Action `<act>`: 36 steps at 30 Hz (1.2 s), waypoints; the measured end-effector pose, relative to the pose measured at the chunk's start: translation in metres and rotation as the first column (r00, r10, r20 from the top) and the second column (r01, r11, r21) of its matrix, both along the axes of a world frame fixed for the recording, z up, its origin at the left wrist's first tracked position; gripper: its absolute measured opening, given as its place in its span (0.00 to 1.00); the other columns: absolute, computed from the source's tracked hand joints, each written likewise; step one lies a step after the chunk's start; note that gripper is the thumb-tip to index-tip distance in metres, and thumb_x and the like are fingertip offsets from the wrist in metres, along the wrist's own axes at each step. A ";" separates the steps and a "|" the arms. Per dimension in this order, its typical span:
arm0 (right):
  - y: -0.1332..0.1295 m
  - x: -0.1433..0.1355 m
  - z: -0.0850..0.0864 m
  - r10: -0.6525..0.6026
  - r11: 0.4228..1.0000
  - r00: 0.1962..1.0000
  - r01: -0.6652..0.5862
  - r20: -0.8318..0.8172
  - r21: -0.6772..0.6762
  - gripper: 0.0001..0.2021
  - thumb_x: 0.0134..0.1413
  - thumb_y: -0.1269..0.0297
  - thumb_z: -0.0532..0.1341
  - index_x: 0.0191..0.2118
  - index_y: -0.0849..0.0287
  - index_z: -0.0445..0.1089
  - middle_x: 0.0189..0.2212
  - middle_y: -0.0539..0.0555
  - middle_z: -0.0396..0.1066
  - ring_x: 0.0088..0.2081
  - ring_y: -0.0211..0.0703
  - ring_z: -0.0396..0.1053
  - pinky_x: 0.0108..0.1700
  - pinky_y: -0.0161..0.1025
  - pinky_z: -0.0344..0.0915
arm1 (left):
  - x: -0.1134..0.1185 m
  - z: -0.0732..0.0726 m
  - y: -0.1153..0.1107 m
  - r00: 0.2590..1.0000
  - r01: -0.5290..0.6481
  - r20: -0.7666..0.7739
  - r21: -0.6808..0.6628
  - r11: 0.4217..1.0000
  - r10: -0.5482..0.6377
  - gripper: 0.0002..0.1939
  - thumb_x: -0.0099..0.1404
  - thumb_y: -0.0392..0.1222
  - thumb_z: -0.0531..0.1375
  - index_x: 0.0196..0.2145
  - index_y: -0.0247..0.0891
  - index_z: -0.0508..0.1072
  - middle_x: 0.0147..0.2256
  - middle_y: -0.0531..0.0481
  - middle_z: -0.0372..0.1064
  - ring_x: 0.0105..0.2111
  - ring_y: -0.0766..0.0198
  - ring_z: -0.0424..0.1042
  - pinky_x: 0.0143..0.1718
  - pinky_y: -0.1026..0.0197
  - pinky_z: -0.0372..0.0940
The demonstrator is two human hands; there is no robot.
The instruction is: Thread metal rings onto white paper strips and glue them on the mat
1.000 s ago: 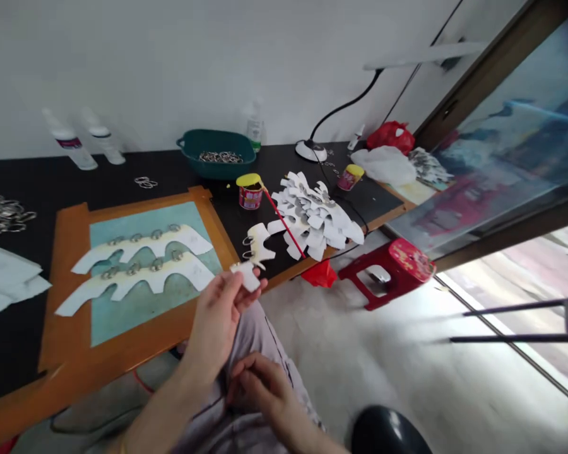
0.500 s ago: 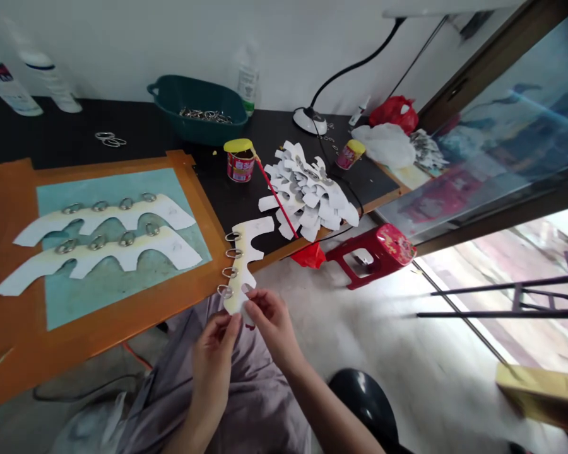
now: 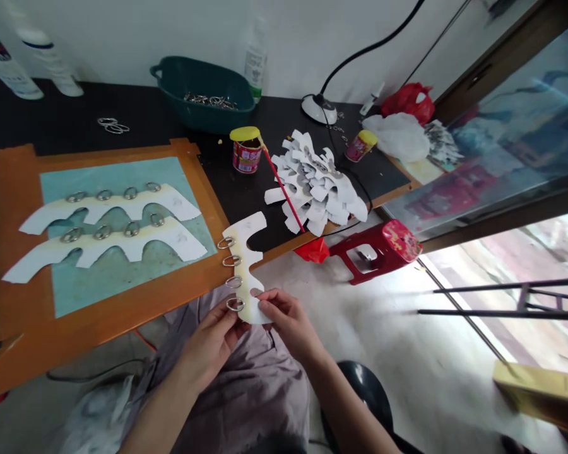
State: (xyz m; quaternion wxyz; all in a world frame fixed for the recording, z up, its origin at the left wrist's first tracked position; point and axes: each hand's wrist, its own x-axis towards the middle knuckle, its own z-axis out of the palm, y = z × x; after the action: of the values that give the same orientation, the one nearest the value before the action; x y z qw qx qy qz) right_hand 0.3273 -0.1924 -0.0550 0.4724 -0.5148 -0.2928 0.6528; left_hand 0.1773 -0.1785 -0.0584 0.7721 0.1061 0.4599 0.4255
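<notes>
A white scalloped strip (image 3: pixel 244 277), paper-like and yellowed along one edge, is held upright over my lap, with several metal rings along its left edge. My right hand (image 3: pixel 288 315) pinches its lower right part between thumb and fingers. At the lower left corner, my left hand (image 3: pixel 218 334) is closed by the lowest ring (image 3: pixel 235 304), some fingers behind the strip. Whether its thumb presses the ring or the strip edge, I cannot tell. Two similar strips with rings, an upper one (image 3: pixel 92 208) and a lower one (image 3: pixel 118 246), lie on the blue-green sheet (image 3: pixel 108 293) to the left.
A pile of white cut strips (image 3: pixel 312 183) lies beyond my hands, beside a yellow-lidded tub (image 3: pixel 246 157) and a red stick (image 3: pixel 284 189). Behind are a green basin (image 3: pixel 203 116) of rings and a lamp base (image 3: pixel 319 110). A red stool (image 3: pixel 378 252) stands right.
My left hand has shifted from the strip's bottom end to beside the lowest ring. The strip is tilted slightly differently, and the whole view has shifted a little.
</notes>
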 end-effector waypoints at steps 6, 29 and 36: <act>-0.004 -0.006 0.000 -0.046 0.998 0.999 0.045 -0.018 -0.036 0.18 0.50 0.50 0.67 0.37 0.60 0.72 0.26 0.49 0.68 0.24 0.32 0.62 0.23 0.28 0.62 | 0.003 0.003 -0.002 0.999 0.018 0.039 -0.003 1.000 -0.018 0.20 0.40 0.43 0.75 0.33 0.40 0.77 0.38 0.49 0.77 0.35 0.62 0.75 0.36 0.64 0.72; 0.008 -0.003 0.006 0.165 0.986 0.972 -0.157 0.166 -0.062 0.22 0.45 0.44 0.68 0.25 0.59 0.64 0.13 0.42 0.60 0.12 0.28 0.54 0.14 0.27 0.50 | -0.008 -0.007 0.006 0.987 0.006 -0.160 0.086 0.996 0.008 0.14 0.40 0.44 0.74 0.25 0.38 0.77 0.26 0.51 0.74 0.27 0.65 0.70 0.29 0.66 0.66; 0.014 -0.002 0.006 0.105 0.994 0.980 -0.097 0.170 -0.058 0.22 0.44 0.44 0.67 0.25 0.60 0.65 0.12 0.41 0.58 0.12 0.28 0.52 0.13 0.28 0.50 | -0.005 -0.001 0.008 0.996 -0.037 -0.076 0.026 0.999 0.039 0.17 0.39 0.46 0.75 0.27 0.38 0.78 0.30 0.51 0.76 0.31 0.66 0.73 0.34 0.66 0.69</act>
State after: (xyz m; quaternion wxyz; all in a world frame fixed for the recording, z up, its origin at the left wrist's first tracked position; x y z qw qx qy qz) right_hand 0.3250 -0.1782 -0.0486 0.3987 -0.5654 -0.3422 0.6358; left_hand 0.1723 -0.1700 -0.0599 0.7444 0.1229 0.4858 0.4413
